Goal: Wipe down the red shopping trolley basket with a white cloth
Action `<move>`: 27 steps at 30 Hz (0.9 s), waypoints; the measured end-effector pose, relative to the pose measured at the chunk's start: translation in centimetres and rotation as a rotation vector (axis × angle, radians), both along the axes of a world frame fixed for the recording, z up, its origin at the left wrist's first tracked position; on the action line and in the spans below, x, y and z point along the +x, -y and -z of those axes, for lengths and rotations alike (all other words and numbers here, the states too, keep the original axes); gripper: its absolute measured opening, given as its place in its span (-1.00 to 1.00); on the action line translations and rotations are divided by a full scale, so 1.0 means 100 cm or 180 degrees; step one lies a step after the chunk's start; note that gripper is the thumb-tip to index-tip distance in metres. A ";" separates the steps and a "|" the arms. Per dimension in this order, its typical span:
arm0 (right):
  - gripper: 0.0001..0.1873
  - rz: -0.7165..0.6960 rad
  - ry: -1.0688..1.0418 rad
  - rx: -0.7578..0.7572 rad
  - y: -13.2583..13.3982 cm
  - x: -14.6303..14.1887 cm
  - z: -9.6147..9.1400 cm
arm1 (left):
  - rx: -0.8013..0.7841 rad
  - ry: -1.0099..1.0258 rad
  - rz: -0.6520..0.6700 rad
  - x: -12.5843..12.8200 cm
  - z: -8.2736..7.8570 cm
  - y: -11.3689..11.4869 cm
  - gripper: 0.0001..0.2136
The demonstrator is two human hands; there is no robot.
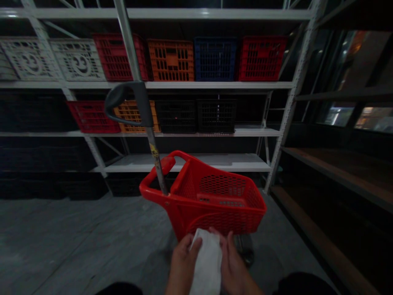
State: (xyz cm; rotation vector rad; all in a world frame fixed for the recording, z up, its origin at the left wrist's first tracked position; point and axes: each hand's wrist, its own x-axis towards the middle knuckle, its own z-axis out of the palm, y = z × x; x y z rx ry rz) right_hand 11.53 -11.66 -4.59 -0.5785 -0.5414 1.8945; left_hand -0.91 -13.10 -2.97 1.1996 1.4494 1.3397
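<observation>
A white folded cloth [206, 262] is held up between my two hands at the bottom centre. My left hand [181, 261] grips its left side, the thumb pressed on the front face and the fingers behind. On the other edge, my right hand [232, 262] holds the cloth with bent fingers partly hidden behind it. Just beyond both hands stands a red plastic shopping cart [215, 215] with a perforated basket. From its rear rises a metal pole [156, 159] carrying a grey loop handle [144, 102].
White metal shelving [190, 168] runs across the back, holding white, red, orange, blue and black crates, such as an orange crate [172, 61]. Along the right side are brown shelves [344, 168]. Grey concrete floor [61, 241] stretches left of the cart.
</observation>
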 end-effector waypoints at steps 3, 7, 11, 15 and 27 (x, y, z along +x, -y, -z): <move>-0.29 -0.0560 0.0062 0.0306 0.013 -0.014 0.018 | 0.0142 -0.0163 -0.0037 -0.001 0.005 -0.002 -0.71; -0.50 -0.0192 0.0726 0.0530 -0.006 -0.010 0.023 | 0.0333 -0.1048 -0.0141 -0.017 0.006 -0.012 -0.72; -0.74 0.0794 0.2197 0.1448 -0.055 0.031 -0.018 | 0.0813 -0.1943 -0.0656 -0.056 -0.025 -0.028 -0.76; -0.64 0.1624 0.4012 0.3789 -0.084 0.047 -0.057 | 0.2140 -0.2718 -0.1686 -0.102 -0.068 -0.057 -0.69; -0.49 0.2462 0.5155 0.3445 -0.139 0.065 -0.069 | 0.1450 -0.4749 -0.1579 -0.136 -0.076 -0.104 -0.67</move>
